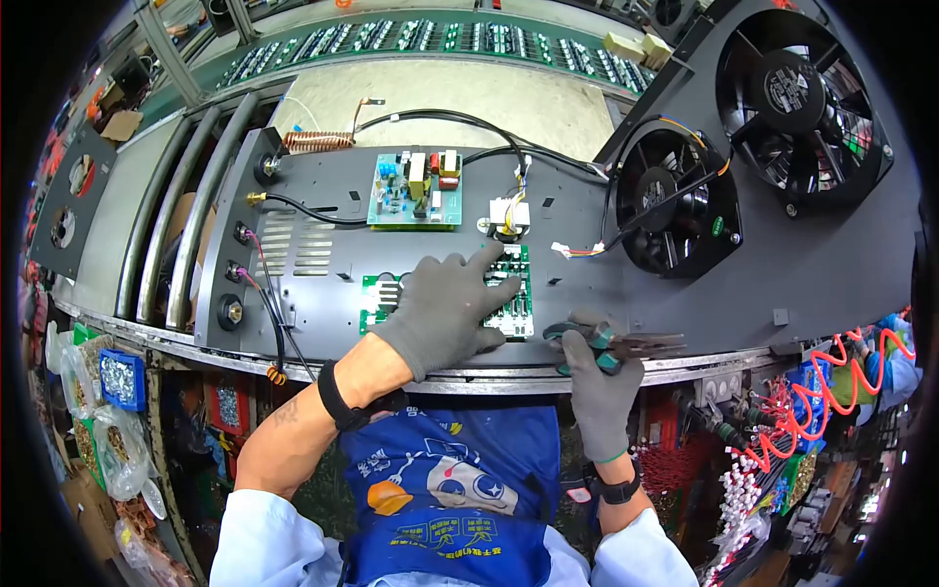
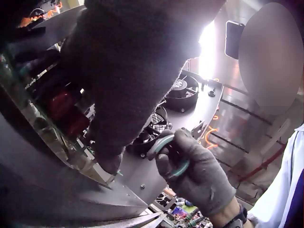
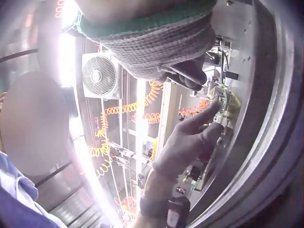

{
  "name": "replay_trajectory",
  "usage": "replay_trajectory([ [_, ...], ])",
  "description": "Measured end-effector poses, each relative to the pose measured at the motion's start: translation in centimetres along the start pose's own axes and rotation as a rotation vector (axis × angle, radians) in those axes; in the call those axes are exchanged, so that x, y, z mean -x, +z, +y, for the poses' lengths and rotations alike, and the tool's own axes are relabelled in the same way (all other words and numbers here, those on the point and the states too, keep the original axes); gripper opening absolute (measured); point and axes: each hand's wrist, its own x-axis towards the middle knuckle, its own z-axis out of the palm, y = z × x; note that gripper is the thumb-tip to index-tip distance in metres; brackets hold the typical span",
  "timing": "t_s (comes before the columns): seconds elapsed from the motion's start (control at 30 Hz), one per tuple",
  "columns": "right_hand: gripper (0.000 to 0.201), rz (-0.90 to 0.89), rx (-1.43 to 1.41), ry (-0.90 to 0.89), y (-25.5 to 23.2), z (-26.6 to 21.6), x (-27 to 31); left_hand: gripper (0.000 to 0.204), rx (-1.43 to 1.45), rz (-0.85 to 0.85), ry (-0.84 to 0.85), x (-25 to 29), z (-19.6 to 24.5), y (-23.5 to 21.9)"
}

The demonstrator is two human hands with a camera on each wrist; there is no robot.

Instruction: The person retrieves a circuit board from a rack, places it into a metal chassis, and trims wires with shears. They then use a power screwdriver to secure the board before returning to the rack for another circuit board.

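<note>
In the head view my gloved left hand [image 1: 445,303] lies over the left side of a narrow green circuit board [image 1: 513,318], fingers spread and touching it. A second green board [image 1: 376,301] is partly hidden beneath that hand. My gloved right hand [image 1: 602,401] holds pliers [image 1: 605,360] with green and dark handles near the chassis's front edge, long jaws pointing right. The left wrist view shows the right hand [image 2: 199,173] curled round the handles. In the right wrist view the left hand [image 3: 183,147] has its index finger and thumb stretched toward the board.
The grey metal chassis [image 1: 587,293] carries a larger circuit board [image 1: 416,210], a small transformer [image 1: 509,212] and two black fans [image 1: 675,196]. A copper coil [image 1: 318,142] and black cables lie behind. Rollers [image 1: 201,215] stand left; a red coiled hose [image 1: 822,391] hangs right.
</note>
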Motion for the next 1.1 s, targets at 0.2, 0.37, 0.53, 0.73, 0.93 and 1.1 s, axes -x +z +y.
replay_trajectory([
  [0.2, 0.025, 0.064, -0.134, -0.099, 0.6, 3.3, 0.4, 0.065, -0.058, -0.029, -0.002, -0.1, 0.0, 0.1],
  [0.37, 0.029, 0.02, -0.211, 0.018, -0.3, 1.9, 0.9, 0.063, -0.093, -0.015, 0.022, 0.3, 0.1, 0.8],
  [0.53, 0.03, 0.004, -0.164, -0.053, 0.5, 4.6, 0.6, 0.064, -0.109, -0.007, 0.019, -0.1, 0.3, 0.5],
  [0.73, 0.024, 0.025, -0.088, -0.094, 0.1, 4.2, 0.9, 0.064, -0.1, 0.045, 0.036, 0.2, 0.2, 0.5],
  [0.93, 0.024, -0.064, -0.175, -0.043, -0.9, 3.8, 2.1, 0.061, -0.032, 0.065, 0.047, 0.6, 0.0, 0.4],
  [1.1, 0.023, -0.166, 0.201, -0.212, -7.0, 3.1, 5.9, 0.062, 0.016, 0.071, 0.074, 0.1, 0.7, 0.1],
])
